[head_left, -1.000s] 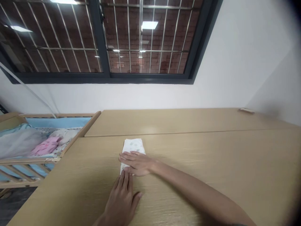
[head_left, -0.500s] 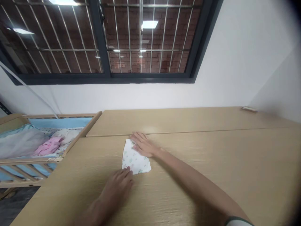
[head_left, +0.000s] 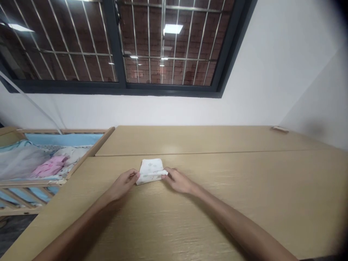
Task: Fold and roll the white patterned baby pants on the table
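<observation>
A small white cloth (head_left: 151, 165) with a faint print lies on the light wooden tabletop (head_left: 217, 188), its near part folded over in a narrow band. My left hand (head_left: 125, 184) pinches the cloth's left corner between thumb and fingers. At the right end of the folded band, my right hand (head_left: 178, 180) grips the cloth with its thumb and fingertips. Both hands rest close to the table surface, one on each side of the cloth.
On the left stands a wooden crib (head_left: 91, 152) with blue lining, a pink cloth (head_left: 51, 166) and bedding. A barred window (head_left: 168, 90) is set in the white wall (head_left: 244, 105) behind. A small flat object (head_left: 280, 129) lies at the table's back right.
The cloth has gone from a flat, roughly triangular shape to one with its near edge folded up. My left hand moved up to its left corner; my right hand moved down to its right side.
</observation>
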Action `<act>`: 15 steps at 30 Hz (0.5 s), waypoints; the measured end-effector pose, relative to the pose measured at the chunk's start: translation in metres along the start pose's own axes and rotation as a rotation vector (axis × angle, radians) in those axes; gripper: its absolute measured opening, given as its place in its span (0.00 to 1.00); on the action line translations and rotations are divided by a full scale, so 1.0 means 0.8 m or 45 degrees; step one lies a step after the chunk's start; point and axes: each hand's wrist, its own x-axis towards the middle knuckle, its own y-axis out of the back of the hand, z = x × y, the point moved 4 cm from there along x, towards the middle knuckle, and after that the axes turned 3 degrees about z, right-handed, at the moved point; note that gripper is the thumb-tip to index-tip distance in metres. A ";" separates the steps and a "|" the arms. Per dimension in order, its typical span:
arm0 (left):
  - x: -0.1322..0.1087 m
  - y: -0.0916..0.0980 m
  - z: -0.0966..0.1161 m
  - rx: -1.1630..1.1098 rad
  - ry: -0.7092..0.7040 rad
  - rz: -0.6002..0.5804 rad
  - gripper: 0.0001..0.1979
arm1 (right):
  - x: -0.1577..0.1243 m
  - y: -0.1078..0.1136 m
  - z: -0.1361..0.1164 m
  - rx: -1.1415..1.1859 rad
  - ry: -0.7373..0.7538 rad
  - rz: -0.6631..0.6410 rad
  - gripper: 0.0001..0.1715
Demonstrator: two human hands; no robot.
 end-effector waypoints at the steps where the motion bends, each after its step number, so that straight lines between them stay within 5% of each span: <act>1: 0.007 0.004 0.001 -0.126 0.023 -0.017 0.21 | 0.008 -0.001 0.006 0.040 -0.066 0.051 0.19; 6: 0.043 0.004 -0.015 -0.409 0.093 0.061 0.27 | 0.044 -0.005 0.036 0.137 -0.233 0.281 0.18; 15: 0.100 -0.026 -0.067 -0.009 0.247 0.462 0.17 | 0.073 -0.022 0.088 0.079 -0.450 0.489 0.15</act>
